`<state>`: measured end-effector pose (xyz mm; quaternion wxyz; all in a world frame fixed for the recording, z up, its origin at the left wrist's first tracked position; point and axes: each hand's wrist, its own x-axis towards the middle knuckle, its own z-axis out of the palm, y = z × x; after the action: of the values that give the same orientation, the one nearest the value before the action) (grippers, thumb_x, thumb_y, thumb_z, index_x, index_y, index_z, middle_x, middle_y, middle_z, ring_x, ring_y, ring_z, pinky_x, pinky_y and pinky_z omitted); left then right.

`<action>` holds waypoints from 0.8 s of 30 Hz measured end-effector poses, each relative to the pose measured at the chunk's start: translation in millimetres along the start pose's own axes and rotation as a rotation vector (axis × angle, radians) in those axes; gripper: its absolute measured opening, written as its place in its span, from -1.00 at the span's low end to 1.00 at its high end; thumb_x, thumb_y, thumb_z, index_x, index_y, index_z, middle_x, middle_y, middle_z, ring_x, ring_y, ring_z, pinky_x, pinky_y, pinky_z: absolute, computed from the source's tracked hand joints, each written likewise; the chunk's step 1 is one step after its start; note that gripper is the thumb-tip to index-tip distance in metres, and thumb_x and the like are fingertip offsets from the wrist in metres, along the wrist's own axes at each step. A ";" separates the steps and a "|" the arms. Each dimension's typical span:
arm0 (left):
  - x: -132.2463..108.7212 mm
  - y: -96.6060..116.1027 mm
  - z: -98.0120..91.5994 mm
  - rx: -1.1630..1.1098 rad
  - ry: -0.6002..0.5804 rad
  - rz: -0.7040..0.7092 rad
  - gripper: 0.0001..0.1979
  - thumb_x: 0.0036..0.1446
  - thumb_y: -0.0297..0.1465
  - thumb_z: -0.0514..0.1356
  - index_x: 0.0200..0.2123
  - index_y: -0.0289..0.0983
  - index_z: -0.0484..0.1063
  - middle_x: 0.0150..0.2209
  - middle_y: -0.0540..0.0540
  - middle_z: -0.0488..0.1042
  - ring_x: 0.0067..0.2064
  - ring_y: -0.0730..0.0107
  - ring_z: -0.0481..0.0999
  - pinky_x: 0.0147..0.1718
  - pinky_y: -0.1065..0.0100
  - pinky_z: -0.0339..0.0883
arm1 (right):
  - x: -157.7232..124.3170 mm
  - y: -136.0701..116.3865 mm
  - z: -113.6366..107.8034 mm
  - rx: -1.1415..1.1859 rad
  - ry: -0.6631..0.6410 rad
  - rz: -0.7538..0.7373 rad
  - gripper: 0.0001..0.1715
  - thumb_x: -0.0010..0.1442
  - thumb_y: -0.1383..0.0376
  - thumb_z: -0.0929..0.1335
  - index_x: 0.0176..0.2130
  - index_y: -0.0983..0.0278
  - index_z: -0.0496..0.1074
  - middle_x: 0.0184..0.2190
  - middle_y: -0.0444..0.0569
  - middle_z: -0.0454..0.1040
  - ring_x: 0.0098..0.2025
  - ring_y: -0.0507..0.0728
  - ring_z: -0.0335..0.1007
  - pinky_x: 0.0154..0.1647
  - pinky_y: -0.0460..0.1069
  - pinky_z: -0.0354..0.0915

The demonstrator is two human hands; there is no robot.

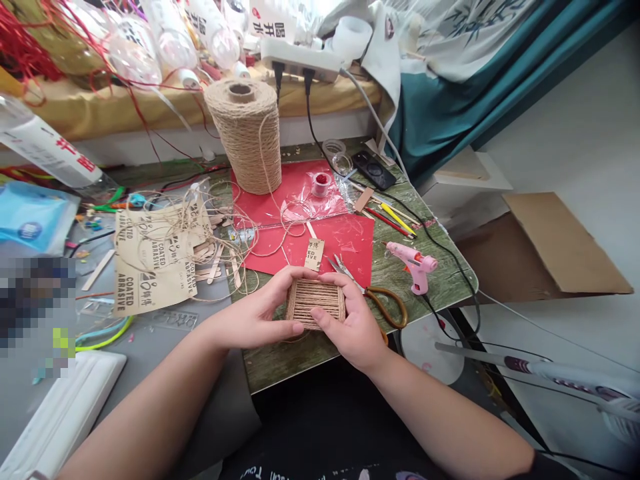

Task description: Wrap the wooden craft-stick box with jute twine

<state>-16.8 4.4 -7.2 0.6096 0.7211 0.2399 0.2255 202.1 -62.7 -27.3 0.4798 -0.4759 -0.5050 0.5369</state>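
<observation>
Between my two hands is a small square twine-wrapped frame [313, 303], with parallel strands of brown twine across its face. My left hand [263, 310] grips its left side, the thumb along the near edge and fingers at the far edge. Around the right side closes my right hand [357, 327], its thumb resting on the strands. Just behind the right hand lie scissors [387, 303] with brown handles, blades partly open. A pink glue gun [415, 267] rests to their right. Red sheets [350, 247] lie beyond the frame, with a scrap of sandpaper [314, 255] on them.
A big twine spool [245, 137] stands at the back, loose twine trailing left over sandpaper sheets [150, 260] and craft sticks [216, 263]. A phone [374, 170], pencils [397, 219] and black cables lie at right. A power strip [303, 59] sits on the ledge. A cardboard box [545, 247] stands beyond.
</observation>
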 end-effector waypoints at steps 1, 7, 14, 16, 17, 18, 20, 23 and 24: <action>-0.3 0.0 0.4 0.003 0.011 -0.016 -0.29 0.25 -0.33 0.33 0.38 -0.06 0.10 0.31 -0.24 0.29 0.31 -0.04 0.37 0.28 -0.06 0.35 | -0.1 0.9 -0.2 0.006 -0.003 0.003 -0.47 0.30 0.19 0.49 0.19 0.06 0.33 0.14 0.03 0.43 0.15 0.26 0.46 0.20 0.21 0.43; -0.9 4.1 2.9 0.134 0.022 -0.092 -0.30 0.24 -0.33 0.34 0.35 -0.06 0.11 0.27 -0.21 0.31 0.26 0.03 0.41 0.23 0.03 0.38 | -1.7 -2.8 5.0 -0.008 0.056 0.018 -0.55 0.31 0.21 0.47 0.14 0.06 0.35 0.03 -0.03 0.48 0.03 0.21 0.49 0.09 0.16 0.45; -0.4 0.2 6.8 -0.050 0.060 -0.108 -0.34 0.31 -0.27 0.29 0.38 -0.06 0.10 0.32 -0.22 0.28 0.31 0.02 0.36 0.26 0.03 0.33 | 3.6 -11.4 -3.4 0.105 -0.030 0.122 -0.60 0.36 0.16 0.43 0.14 0.08 0.37 0.09 -0.01 0.49 0.10 0.22 0.47 0.15 0.16 0.41; 3.3 -3.6 13.9 -0.147 0.211 -0.136 -0.49 0.38 -0.23 0.20 0.32 -0.08 0.18 0.24 -0.21 0.37 0.25 0.07 0.42 0.20 0.06 0.37 | 5.9 -8.3 -3.9 0.205 -0.007 0.158 -0.67 0.38 0.14 0.40 0.10 0.10 0.40 0.07 -0.01 0.51 0.10 0.23 0.47 0.12 0.15 0.42; 5.5 -5.1 17.8 -0.176 0.305 -0.162 -0.58 0.41 -0.22 0.16 0.27 -0.10 0.24 0.19 -0.19 0.41 0.21 0.10 0.44 0.16 0.08 0.38 | 7.0 -6.2 -3.0 0.237 0.013 0.177 -0.70 0.39 0.13 0.39 0.08 0.11 0.42 0.04 -0.01 0.52 0.08 0.23 0.47 0.10 0.14 0.43; 7.7 -6.2 21.4 -0.190 0.384 -0.192 -0.65 0.43 -0.23 0.14 0.21 -0.12 0.29 0.14 -0.18 0.45 0.16 0.13 0.47 0.13 0.10 0.38 | 7.9 -4.0 -1.4 0.251 0.032 0.195 -0.72 0.38 0.12 0.39 0.05 0.12 0.44 0.01 -0.02 0.53 0.05 0.23 0.48 0.06 0.13 0.44; 11.1 -6.5 26.3 -0.183 0.461 -0.249 -0.76 0.44 -0.24 0.11 0.09 -0.16 0.37 0.07 -0.14 0.49 0.08 0.18 0.49 0.09 0.13 0.38 | 9.4 -0.6 2.4 0.237 0.046 0.222 -0.74 0.36 0.12 0.41 0.00 0.14 0.47 -0.06 -0.03 0.54 -0.02 0.21 0.49 -0.01 0.10 0.44; 12.9 -5.0 27.4 -0.145 0.445 -0.279 -0.79 0.43 -0.25 0.11 0.02 -0.16 0.43 0.01 -0.10 0.51 0.02 0.23 0.48 0.04 0.18 0.37 | 10.8 1.6 5.9 0.197 0.052 0.218 -0.75 0.35 0.12 0.41 -0.02 0.13 0.49 -0.13 -0.07 0.54 -0.10 0.18 0.48 -0.08 0.07 0.43; 12.8 -5.0 26.8 -0.150 0.443 -0.273 -0.79 0.42 -0.25 0.12 0.02 -0.15 0.44 0.00 -0.09 0.51 0.00 0.23 0.49 0.02 0.19 0.38 | 11.1 1.8 6.3 0.191 0.055 0.206 -0.77 0.35 0.12 0.41 -0.02 0.13 0.50 -0.14 -0.08 0.54 -0.11 0.18 0.47 -0.09 0.06 0.43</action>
<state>9.4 -7.6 -15.8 0.6189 0.5679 0.4451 0.3104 194.8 -52.3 -29.2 0.4791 -0.4920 -0.3867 0.6155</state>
